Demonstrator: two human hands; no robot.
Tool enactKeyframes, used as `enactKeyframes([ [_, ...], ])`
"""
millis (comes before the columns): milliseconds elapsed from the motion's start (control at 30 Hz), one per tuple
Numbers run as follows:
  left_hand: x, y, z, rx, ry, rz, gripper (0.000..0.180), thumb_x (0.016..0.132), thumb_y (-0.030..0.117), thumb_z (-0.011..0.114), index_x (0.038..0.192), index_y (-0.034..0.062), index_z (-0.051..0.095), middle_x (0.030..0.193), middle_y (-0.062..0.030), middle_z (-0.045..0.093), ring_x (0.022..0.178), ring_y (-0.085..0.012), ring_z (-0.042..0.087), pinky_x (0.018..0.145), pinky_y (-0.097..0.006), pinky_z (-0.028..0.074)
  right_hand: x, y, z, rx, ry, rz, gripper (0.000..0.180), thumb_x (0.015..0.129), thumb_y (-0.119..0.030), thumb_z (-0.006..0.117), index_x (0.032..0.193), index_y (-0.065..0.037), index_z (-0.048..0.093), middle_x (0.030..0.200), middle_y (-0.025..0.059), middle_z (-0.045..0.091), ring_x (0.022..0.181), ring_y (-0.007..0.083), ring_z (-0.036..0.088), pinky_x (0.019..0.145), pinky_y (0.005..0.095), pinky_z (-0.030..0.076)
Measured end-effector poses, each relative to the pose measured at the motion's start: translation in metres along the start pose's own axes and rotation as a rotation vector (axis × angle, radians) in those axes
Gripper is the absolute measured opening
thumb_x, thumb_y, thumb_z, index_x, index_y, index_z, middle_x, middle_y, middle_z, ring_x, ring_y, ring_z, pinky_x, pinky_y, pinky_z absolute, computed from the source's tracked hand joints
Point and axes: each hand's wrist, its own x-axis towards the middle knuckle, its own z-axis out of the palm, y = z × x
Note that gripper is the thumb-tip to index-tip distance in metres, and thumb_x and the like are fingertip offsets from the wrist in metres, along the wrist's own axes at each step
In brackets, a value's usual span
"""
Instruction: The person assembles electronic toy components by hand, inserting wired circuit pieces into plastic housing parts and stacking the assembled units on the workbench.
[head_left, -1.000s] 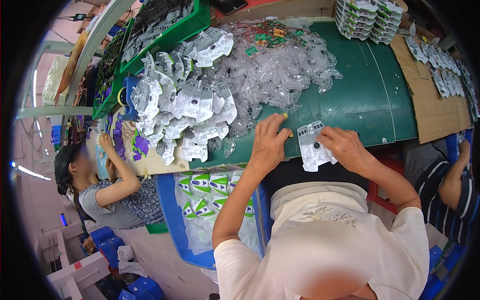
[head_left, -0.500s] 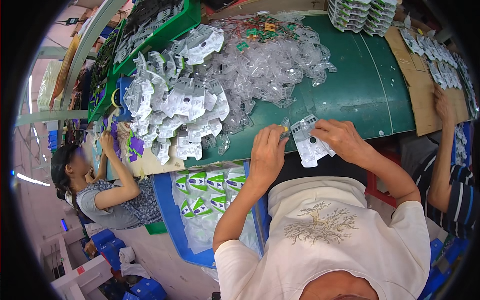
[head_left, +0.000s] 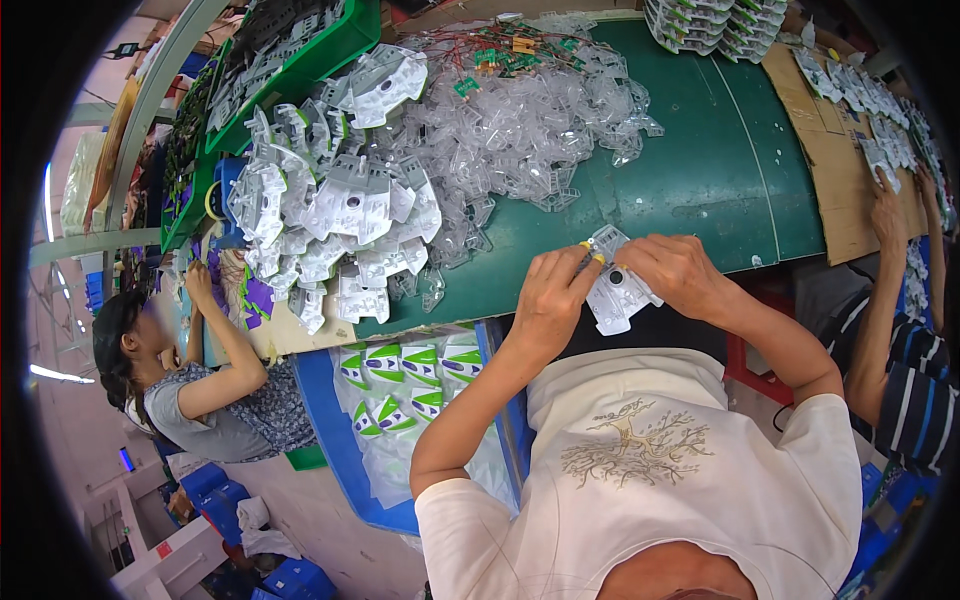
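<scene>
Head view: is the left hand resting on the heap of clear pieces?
No, the left hand is at the white part beside the right hand, apart from the clear pieces.

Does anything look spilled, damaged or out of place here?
Nothing clearly stands out. The white housing in the right hand shows no visible damage. The clear plastic parts are heaped loosely on the green table, but nothing looks spilled.

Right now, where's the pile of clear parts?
In the head view, the clear parts lie upper centre on the green table, just right of the heaped white shells and beyond the left hand.
</scene>
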Motion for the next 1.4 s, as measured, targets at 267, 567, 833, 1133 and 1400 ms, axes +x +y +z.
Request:
enactKeyframes([
  [267, 0.009, 0.008, 0.002, 0.035, -0.012, 0.005, 0.022, 0.077, 0.012, 0.078, 0.096, 0.0029, 0.07, 0.099, -0.0101, 0.063, 0.09, -0.0269, 0.059, 0.077, -0.039, 0.044, 0.005, -0.003, -0.002, 0.108, -0.001, 0.218, 0.015, 0.08, -0.005, 0.07, 0.091, -0.003, 0.06, 0.091, 0.0092, 0.061, 0.074, 0.0285, 0.066, 0.058, 0.0392, 0.052],
  [567, 0.0, 0.008, 0.021, -0.302, 0.196, -0.2, 0.054, 0.072, -0.006, 0.078, 0.123, 0.0011, 0.061, 0.096, -0.0143, 0.069, 0.088, -0.0323, 0.063, 0.078, -0.043, 0.048, -0.008, -0.022, -0.031, 0.208, -0.169, 0.357, 0.035, 0.074, -0.012, 0.078, 0.104, 0.001, 0.068, 0.104, 0.0146, 0.057, 0.083, 0.0337, 0.064, 0.073, 0.0424, 0.052],
  [833, 0.016, 0.001, 0.007, -0.296, -0.134, -0.01, 0.069, 0.085, -0.002, 0.066, 0.148, 0.0058, 0.04, 0.108, -0.0028, 0.072, 0.094, -0.0257, 0.056, 0.086, -0.038, 0.04, -0.01, -0.017, -0.04, 0.293, -0.141, 0.327, 0.026, 0.08, 0.0, 0.068, 0.105, 0.004, 0.068, 0.105, 0.0158, 0.061, 0.086, 0.0325, 0.066, 0.075, 0.0385, 0.054],
  [1133, 0.009, 0.006, 0.014, -0.314, -0.094, -0.103, 0.075, 0.082, -0.009, 0.062, 0.15, 0.0042, 0.035, 0.112, -0.0043, 0.071, 0.093, -0.0278, 0.055, 0.086, -0.041, 0.04, -0.024, -0.042, -0.022, 0.168, 0.132, 0.17, 0.02, 0.079, 0.005, 0.067, 0.099, 0.001, 0.069, 0.091, 0.0127, 0.068, 0.074, 0.0275, 0.069, 0.064, 0.0365, 0.056],
  [1400, 0.012, 0.002, 0.013, -0.366, -0.082, -0.095, 0.074, 0.085, -0.007, 0.059, 0.152, 0.0023, 0.03, 0.114, -0.006, 0.07, 0.094, -0.0279, 0.053, 0.088, -0.041, 0.038, -0.024, -0.041, -0.016, 0.175, 0.121, 0.191, 0.028, 0.07, 0.003, 0.07, 0.097, -0.002, 0.069, 0.101, 0.01, 0.064, 0.076, 0.0232, 0.067, 0.061, 0.0342, 0.054],
])
